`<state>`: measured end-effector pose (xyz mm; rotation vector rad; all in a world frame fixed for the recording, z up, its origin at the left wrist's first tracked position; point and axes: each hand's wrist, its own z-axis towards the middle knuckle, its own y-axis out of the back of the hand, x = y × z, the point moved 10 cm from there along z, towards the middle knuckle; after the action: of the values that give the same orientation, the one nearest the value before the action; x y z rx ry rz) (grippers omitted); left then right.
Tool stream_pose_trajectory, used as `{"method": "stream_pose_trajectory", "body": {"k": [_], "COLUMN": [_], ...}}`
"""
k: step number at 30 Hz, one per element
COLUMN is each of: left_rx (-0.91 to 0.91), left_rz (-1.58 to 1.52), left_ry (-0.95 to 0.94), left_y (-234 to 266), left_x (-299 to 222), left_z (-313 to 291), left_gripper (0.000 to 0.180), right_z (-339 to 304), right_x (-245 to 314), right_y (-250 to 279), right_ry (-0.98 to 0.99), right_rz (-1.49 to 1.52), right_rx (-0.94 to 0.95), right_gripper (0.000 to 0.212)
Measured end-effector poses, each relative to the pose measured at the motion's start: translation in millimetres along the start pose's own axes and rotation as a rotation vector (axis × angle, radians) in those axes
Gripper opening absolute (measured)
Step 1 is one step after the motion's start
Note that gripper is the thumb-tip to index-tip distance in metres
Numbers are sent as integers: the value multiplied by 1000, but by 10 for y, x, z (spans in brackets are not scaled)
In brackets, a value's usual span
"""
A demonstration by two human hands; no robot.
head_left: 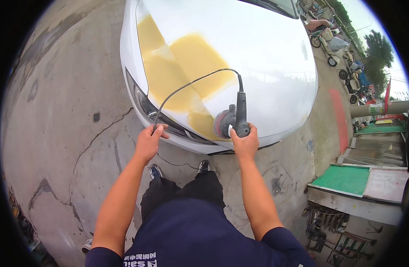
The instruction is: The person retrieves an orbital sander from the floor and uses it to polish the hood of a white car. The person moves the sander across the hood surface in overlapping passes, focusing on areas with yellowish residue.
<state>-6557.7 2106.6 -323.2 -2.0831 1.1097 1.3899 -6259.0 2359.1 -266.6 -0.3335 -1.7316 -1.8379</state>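
Cracked concrete ground spreads outdoors around the front of a white car, its hood marked on the left with yellowish patches, while parked scooters stand far right and a green panel lies nearer on the right. The right hand is closed around the near end of a dark power sander, over the hood's near edge, whether touching it I cannot tell. To the left, the left hand, fingers loosely curled, pinches the sander's black cord, which arcs over the hood.
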Motion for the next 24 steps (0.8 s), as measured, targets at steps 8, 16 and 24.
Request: {"method": "stream_pose_trajectory", "body": {"k": [8, 16, 24], "left_rx": [19, 136, 166], "left_rz": [-129, -94, -195], "left_ry": [-128, -182, -138], "left_y": [897, 725, 620], "left_x": [-1037, -1661, -1776], "left_z": [383, 1229, 1968], "left_gripper": [38, 38, 34], "right_z": [757, 1716, 2259], "right_x": [1346, 2198, 2788], "right_y": [-590, -922, -1170], "right_ry": [-7, -128, -91], "right_rz": [-77, -194, -201], "right_rx": [31, 159, 207], "right_gripper": [74, 77, 75]}}
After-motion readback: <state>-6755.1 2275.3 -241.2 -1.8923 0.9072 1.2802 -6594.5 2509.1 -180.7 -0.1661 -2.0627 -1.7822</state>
